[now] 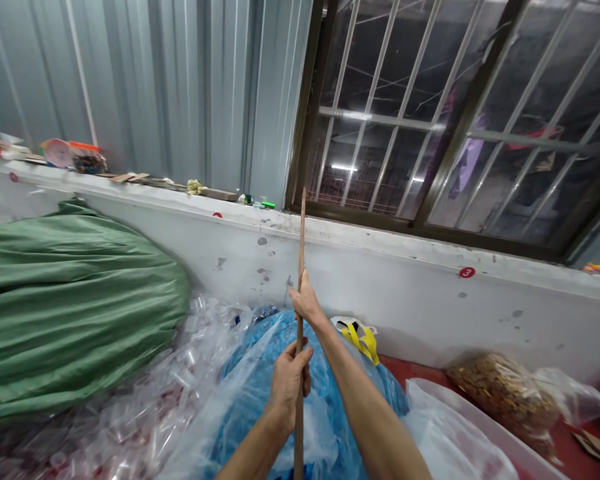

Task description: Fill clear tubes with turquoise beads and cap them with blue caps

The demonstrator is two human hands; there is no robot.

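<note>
A long thin wooden stick point(301, 247) stands nearly upright in front of me, its tip overlapping the corner of the window frame. My right hand point(306, 299) grips it higher up, with the arm stretched out. Lower down, my left hand point(289, 377) is closed round the same stick, fingers wrapped and thumb across it. Below both hands lies a big blue plastic bag point(260, 353), partly covered by clear plastic film. The stick's lower end runs out of the bottom of the view.
Clear plastic cups point(180, 387) lie heaped at the left, beside a large green cloth cover point(80, 313). Small items line a white ledge point(170, 198). A barred window point(405, 127) is at upper right. A bag of brown pieces point(505, 393) sits on the red floor.
</note>
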